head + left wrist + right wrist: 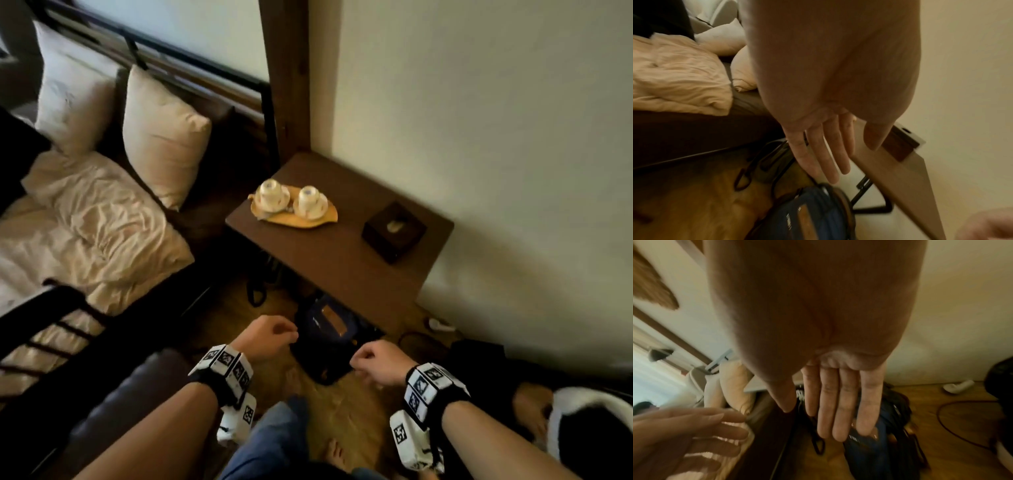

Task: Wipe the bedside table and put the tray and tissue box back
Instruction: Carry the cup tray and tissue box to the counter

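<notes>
A dark brown bedside table [342, 260] stands against the wall beside the bed. On its left part lies a yellow leaf-shaped tray [308, 219] with two upturned white cups on saucers. A dark square tissue box [394, 231] sits near the table's right edge; its side shows in the left wrist view [898, 146]. My left hand [270, 337] and right hand [373, 363] hover low in front of the table, above a bag on the floor. Both hold nothing; the wrist views show the left fingers [818, 155] and right fingers [840, 402] straight.
A dark blue bag [329, 342] lies on the wooden floor, partly under the table. The bed [85, 240] with cream pillows is to the left. A cable [418, 337] and a small white object [442, 325] lie by the wall. A dark bundle [575, 428] is at right.
</notes>
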### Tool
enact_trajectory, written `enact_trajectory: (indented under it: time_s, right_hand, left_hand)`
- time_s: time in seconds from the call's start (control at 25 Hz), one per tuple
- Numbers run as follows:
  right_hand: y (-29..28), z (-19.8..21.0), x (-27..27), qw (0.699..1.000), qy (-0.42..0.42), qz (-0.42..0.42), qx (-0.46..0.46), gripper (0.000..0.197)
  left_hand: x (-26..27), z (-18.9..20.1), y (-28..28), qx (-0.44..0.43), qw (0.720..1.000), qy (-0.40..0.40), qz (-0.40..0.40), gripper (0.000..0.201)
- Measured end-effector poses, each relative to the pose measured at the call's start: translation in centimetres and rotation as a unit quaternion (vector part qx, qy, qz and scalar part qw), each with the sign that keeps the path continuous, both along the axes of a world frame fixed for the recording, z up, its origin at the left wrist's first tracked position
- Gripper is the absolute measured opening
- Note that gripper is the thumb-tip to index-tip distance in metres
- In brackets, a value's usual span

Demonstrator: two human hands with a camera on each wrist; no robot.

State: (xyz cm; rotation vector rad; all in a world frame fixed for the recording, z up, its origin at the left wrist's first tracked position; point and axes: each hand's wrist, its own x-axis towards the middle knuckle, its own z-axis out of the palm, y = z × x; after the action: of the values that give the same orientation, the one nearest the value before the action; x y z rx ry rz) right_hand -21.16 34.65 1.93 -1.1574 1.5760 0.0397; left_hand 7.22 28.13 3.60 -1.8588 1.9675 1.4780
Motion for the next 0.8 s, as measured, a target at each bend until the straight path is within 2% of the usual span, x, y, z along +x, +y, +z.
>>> enact_trajectory:
  time_s: [0.16,0.28,0.36,0.4,0.48,0.52,0.64,0.72,0.8]
  right_hand:
    - [-9.0,3.0,-3.7,0.992,-0.032,-0.117,-0.036,0.008]
    - [-13.1,4.3,-7.0,0.975,-0.011,-0.213,-0.058,0.013]
    - [-15.3,4.0,-9.2,0.952,-0.001,-0.299,-0.068,0.019]
    - [-16.3,3.8,-10.2,0.936,0.001,-0.345,-0.071,0.025]
    - [-18.4,2.9,-11.6,0.907,-0.002,-0.416,-0.062,0.043]
    - [-19.4,2.4,-11.9,0.898,-0.013,-0.437,-0.05,0.055]
    - [-21.9,0.7,-11.7,0.874,-0.052,-0.484,0.002,0.082]
    - [-23.0,-0.3,-11.3,0.858,-0.069,-0.508,0.031,0.087]
    - [-23.5,-0.8,-10.9,0.857,-0.075,-0.508,0.045,0.087]
  left_hand:
    - [-1.6,2.1,-12.7,0.003,0.997,0.077,0.02,0.017]
    - [-4.0,3.4,-19.4,0.013,0.997,0.078,0.005,0.019]
    - [-6.9,3.7,-23.0,0.03,0.996,0.083,-0.022,0.028]
    - [-8.6,3.7,-24.5,0.041,0.994,0.09,-0.034,0.041]
    - [-12.6,4.1,-26.6,0.066,0.992,0.098,-0.051,0.071]
    - [-14.7,4.4,-27.1,0.077,0.991,0.095,-0.057,0.079]
    - [-20.0,3.6,-28.2,0.108,0.99,0.084,-0.041,0.083]
    - [-22.6,2.1,-28.3,0.134,0.988,0.072,-0.019,0.086]
    - [-23.9,1.3,-27.9,0.168,0.981,0.09,0.043,0.093]
